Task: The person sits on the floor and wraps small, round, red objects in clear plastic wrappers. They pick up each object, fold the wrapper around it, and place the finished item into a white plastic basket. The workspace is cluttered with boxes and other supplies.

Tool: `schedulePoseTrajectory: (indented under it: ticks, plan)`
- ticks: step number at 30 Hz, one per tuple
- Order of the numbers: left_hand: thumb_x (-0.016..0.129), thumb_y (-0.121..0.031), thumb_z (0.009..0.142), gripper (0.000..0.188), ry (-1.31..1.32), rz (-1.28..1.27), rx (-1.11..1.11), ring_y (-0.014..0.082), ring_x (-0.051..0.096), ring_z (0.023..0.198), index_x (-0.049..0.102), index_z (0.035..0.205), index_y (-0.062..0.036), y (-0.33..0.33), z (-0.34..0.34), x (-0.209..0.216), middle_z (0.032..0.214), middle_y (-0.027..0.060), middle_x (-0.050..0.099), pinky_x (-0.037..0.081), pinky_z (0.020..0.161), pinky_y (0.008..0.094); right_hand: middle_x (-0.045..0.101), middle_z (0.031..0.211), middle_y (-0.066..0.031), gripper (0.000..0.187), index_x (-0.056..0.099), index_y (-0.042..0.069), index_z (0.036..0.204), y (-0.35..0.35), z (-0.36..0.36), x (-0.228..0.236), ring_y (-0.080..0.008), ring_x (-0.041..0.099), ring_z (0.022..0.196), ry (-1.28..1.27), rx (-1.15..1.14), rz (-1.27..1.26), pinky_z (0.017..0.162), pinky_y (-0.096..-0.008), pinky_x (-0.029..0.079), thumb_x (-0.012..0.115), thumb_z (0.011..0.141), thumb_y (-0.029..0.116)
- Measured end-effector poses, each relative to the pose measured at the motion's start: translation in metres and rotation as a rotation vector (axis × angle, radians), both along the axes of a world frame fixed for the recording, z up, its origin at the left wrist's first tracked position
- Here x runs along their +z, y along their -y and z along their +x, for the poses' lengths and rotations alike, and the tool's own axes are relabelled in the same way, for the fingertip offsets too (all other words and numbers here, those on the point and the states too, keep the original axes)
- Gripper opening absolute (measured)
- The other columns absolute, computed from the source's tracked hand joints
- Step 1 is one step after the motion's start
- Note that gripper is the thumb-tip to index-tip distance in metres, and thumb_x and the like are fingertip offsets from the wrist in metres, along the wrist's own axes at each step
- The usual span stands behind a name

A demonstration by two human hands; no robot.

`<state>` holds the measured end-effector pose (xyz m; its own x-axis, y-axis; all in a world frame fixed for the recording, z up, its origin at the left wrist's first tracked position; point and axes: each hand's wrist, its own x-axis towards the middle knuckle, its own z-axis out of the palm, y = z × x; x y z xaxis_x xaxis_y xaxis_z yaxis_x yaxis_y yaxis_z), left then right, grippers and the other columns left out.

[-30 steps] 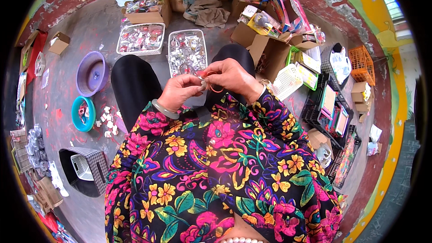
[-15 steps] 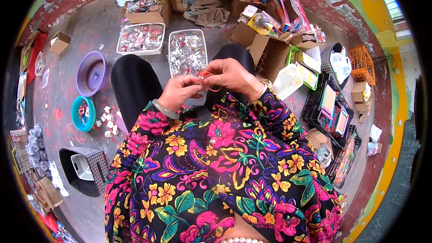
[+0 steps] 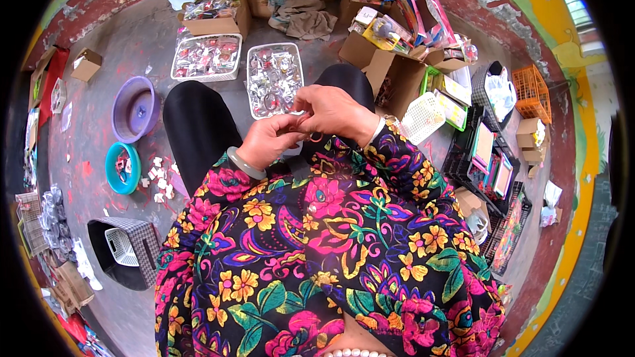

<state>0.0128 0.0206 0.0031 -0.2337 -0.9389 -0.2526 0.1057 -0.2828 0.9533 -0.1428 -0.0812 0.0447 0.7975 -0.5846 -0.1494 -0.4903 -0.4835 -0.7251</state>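
My left hand [image 3: 266, 140] and my right hand [image 3: 338, 112] meet in front of my body, above my lap, with their fingertips pinched together. Between them is a thin reddish-brown loop [image 3: 316, 137]. Only its lower curve shows below the right fingers, and the fingers hide the rest. Just beyond the hands, between my knees, stands a white plastic basket [image 3: 250, 92] heaped with small clear-wrapped pieces [image 3: 272, 74]. A bangle circles my left wrist.
A similar white basket [image 3: 192, 78] and a cardboard box [image 3: 218, 25] stand beyond my left knee. Purple [image 3: 120, 114] and teal [image 3: 109, 170] basins sit at the left, near scattered white pieces [image 3: 159, 173]. Open cartons [image 3: 397, 79] and black crates [image 3: 456, 158] crowd the right.
My right hand has turned and closed over the left fingertips. The reddish-brown loop, which hung plainly in sight before, is now mostly covered by the fingers.
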Motion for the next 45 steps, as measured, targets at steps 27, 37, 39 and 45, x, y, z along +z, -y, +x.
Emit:
schedulePoseTrajectory:
  ticks: [27, 37, 39, 45]
  plan:
    - [0.06, -0.002, 0.08, 0.03, -0.002, -0.032, 0.07, 0.0114, 0.058, 0.081, 0.054, 0.11, 0.0018, 0.001, 0.002, -0.002, 0.093, 0.0045, 0.061, 0.049, 0.068, 0.0229, 0.06, 0.076, -0.0146, 0.026, 0.056, 0.003, 0.076, 0.004, 0.014, 0.0, -0.0307, 0.059, 0.074, -0.077, 0.069, -0.068, 0.062, -0.0367, 0.045, 0.068, 0.057, 0.016]
    - [0.059, -0.005, 0.082, 0.018, -0.233, 0.084, 0.269, 0.0141, 0.062, 0.08, 0.059, 0.099, 0.0018, 0.007, 0.015, 0.003, 0.089, 0.0076, 0.063, 0.052, 0.067, 0.0247, 0.063, 0.089, -0.0056, 0.03, 0.058, -0.001, 0.1, 0.025, -0.008, 0.019, -0.0121, 0.057, 0.082, 0.27, -0.042, 0.454, 0.075, -0.0256, 0.045, 0.065, 0.078, 0.017]
    - [0.058, -0.006, 0.083, 0.019, -0.279, 0.111, 0.36, 0.0155, 0.063, 0.081, 0.059, 0.1, 0.0017, 0.008, 0.014, 0.006, 0.089, 0.0083, 0.064, 0.054, 0.065, 0.0247, 0.062, 0.087, -0.0031, 0.025, 0.06, -0.003, 0.095, 0.019, -0.01, 0.014, -0.0085, 0.055, 0.081, 0.315, -0.081, 0.487, 0.074, -0.0227, 0.044, 0.064, 0.08, 0.017]
    - [0.053, -0.009, 0.087, 0.021, -0.316, 0.087, 0.363, 0.0161, 0.063, 0.084, 0.058, 0.105, 0.0023, 0.007, 0.012, 0.017, 0.095, 0.0104, 0.063, 0.056, 0.063, 0.0254, 0.062, 0.088, -0.0043, 0.025, 0.06, -0.002, 0.098, -0.006, -0.007, 0.005, -0.0081, 0.055, 0.082, 0.525, -0.236, 0.563, 0.073, -0.0211, 0.044, 0.064, 0.081, 0.017]
